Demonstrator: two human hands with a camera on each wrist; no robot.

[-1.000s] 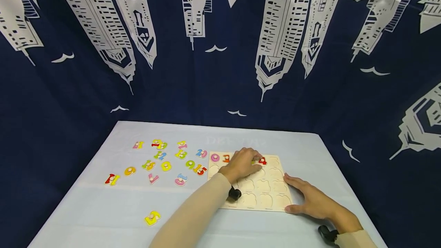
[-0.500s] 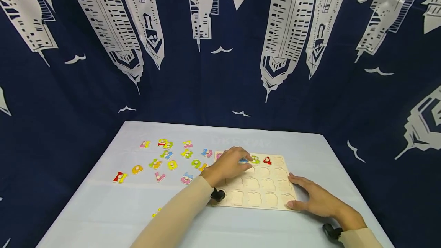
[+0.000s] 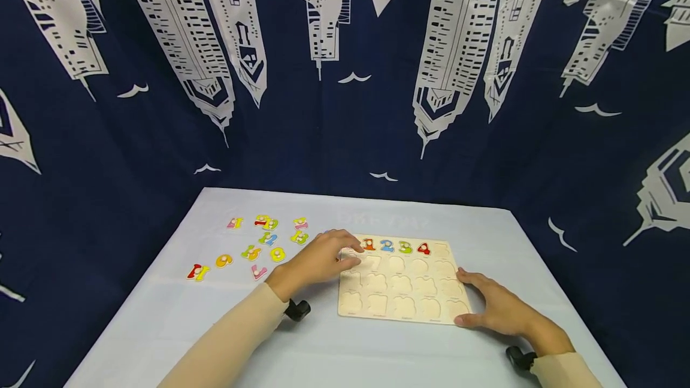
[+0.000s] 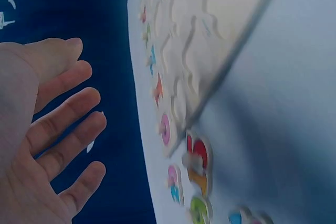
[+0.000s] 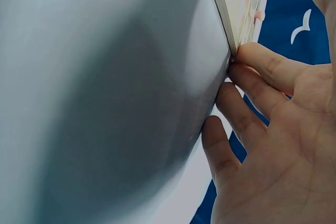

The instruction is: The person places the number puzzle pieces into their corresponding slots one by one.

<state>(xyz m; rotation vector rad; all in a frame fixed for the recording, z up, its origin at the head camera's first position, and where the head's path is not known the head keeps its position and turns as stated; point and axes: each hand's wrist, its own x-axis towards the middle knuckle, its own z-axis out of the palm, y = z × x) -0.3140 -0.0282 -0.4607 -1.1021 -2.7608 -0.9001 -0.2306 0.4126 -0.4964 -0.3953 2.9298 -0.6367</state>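
head view: of the hands (image 3: 320,256), the left hides pieces (image 4: 200,170) beside the board (image 3: 403,275).

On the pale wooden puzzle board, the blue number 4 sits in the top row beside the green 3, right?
Nearly: the number 4 is red, as the head view shows. It does sit beside the green 3 in the top row of the pale wooden puzzle board.

A white table (image 3: 377,355) bears a pale puzzle board (image 3: 388,292) and, to its left, scattered number pieces (image 3: 277,254).
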